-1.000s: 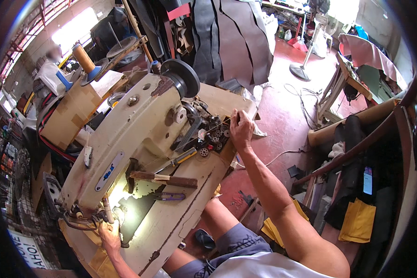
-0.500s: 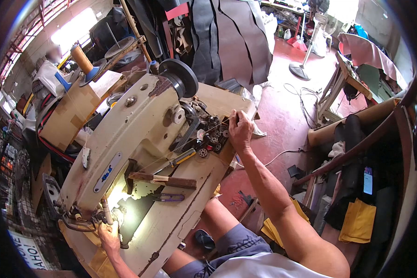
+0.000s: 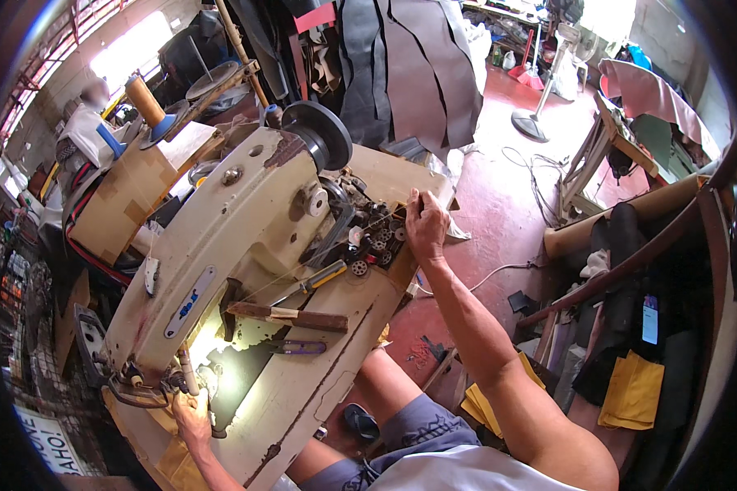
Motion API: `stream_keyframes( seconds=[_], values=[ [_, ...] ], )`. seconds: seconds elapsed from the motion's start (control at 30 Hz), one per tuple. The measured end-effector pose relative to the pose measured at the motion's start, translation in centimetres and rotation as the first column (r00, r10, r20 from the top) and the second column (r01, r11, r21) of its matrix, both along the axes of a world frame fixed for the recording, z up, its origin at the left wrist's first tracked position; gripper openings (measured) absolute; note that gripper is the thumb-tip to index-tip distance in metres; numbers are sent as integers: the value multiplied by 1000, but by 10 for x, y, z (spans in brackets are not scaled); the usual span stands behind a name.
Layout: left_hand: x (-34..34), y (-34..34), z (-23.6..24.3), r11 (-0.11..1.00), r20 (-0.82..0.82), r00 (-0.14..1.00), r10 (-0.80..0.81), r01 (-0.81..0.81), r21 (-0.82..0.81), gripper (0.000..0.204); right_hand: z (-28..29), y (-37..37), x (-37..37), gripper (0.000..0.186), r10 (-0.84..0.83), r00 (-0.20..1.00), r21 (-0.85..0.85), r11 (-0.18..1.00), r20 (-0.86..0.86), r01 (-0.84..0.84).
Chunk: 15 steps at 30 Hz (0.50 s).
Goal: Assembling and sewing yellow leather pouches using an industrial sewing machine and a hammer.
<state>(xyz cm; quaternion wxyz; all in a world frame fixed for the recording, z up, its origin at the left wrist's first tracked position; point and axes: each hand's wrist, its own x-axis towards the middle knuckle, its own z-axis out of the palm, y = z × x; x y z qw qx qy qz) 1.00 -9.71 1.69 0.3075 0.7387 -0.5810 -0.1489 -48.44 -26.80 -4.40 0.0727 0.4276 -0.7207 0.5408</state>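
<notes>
My right grip [image 3: 426, 225] is closed on a thread beside the bobbins [image 3: 377, 241]. My left grip [image 3: 190, 419] rests under the sewing machine [image 3: 221, 237] needle end; its closure I cannot tell.

My sewing machine [image 3: 221, 245] is cream-painted metal, the paint matt, chipped and rust-stained, with a dull black handwheel [image 3: 323, 135] at its far end. The worktop [image 3: 319, 368] under it is pale wood, scuffed and grimy along its near edge. My right hand [image 3: 426, 225] rests at the worktop's far right corner among small dark metal bobbins [image 3: 377, 241], some with a slight shine. Near the middle of the worktop lies a rough brown wooden handle [image 3: 291, 317] and a screwdriver [image 3: 315, 280] with a glossy yellow plastic grip. Matt brown cardboard [image 3: 127, 196] lies beyond the machine.
</notes>
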Motion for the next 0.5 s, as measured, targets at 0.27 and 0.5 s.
stream_keyframes(
  seconds=[0.27, 0.5],
  values=[
    [7, 0, -5, 1000, 91, 996, -6, 7, -12, 31, -3, 2, 2, 29, 33, 998, -57, 998, -47, -36],
    [11, -1, -7, 999, 88, 996, 2, -5, 37, 29, -4, 3, 1, 29, 36, 999, -62, 997, -35, -38]
  ],
)
